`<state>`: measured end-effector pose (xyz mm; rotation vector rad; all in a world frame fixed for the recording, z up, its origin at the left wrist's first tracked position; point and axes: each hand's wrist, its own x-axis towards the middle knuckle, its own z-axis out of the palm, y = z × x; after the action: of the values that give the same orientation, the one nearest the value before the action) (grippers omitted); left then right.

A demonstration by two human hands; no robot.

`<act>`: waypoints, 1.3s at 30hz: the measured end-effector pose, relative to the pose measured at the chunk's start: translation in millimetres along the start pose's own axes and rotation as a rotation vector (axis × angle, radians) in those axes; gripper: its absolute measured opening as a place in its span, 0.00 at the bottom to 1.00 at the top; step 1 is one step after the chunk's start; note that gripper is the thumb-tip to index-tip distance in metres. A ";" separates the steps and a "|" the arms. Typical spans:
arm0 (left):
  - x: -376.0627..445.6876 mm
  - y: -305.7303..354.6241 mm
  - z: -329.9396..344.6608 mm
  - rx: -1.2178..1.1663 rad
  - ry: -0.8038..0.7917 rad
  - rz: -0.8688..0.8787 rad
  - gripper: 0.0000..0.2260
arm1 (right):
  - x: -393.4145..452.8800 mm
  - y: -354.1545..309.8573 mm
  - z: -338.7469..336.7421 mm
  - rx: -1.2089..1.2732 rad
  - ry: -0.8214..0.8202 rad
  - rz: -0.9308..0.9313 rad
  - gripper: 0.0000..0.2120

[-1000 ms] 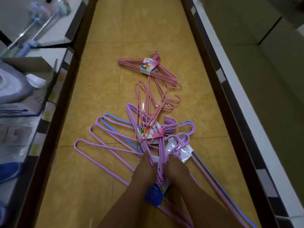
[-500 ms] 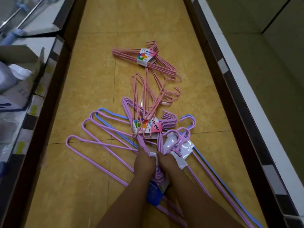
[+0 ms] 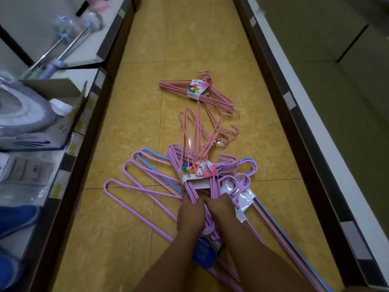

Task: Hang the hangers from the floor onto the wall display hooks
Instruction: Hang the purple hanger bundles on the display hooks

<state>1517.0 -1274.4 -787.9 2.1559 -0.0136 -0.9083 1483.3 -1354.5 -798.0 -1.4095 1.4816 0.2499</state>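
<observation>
Both hands low over floor [image 3: 130,239]: left hand [image 3: 190,216] and right hand [image 3: 221,209] side by side, fingers curled round purple hanger bundle [image 3: 202,192]. Loose purple and blue hangers [image 3: 143,186] fanned left. Pink hanger bundle [image 3: 195,90] farther off, between shelves [image 3: 311,123].

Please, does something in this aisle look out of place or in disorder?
Yes. Pink wire hangers and purple wire hangers lie tangled across the yellow tiled floor, not on hooks. Both hands, left hand and right hand, grip the purple bundle.
</observation>
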 end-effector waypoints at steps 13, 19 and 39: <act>-21.9 -0.9 8.2 -0.188 0.164 -0.352 0.23 | -27.8 8.6 -25.4 -0.333 -0.095 -0.073 0.07; -22.2 -17.7 -26.4 0.253 0.041 -0.138 0.19 | -32.7 20.6 -20.4 -0.415 0.006 -0.139 0.13; 28.9 38.2 -75.4 0.719 0.098 0.514 0.12 | -59.3 3.6 -116.3 -0.969 0.330 -0.763 0.19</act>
<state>1594.8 -1259.7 -746.7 2.6408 -0.9260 -0.5291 1407.7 -1402.0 -702.7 -2.7929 0.9467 0.2635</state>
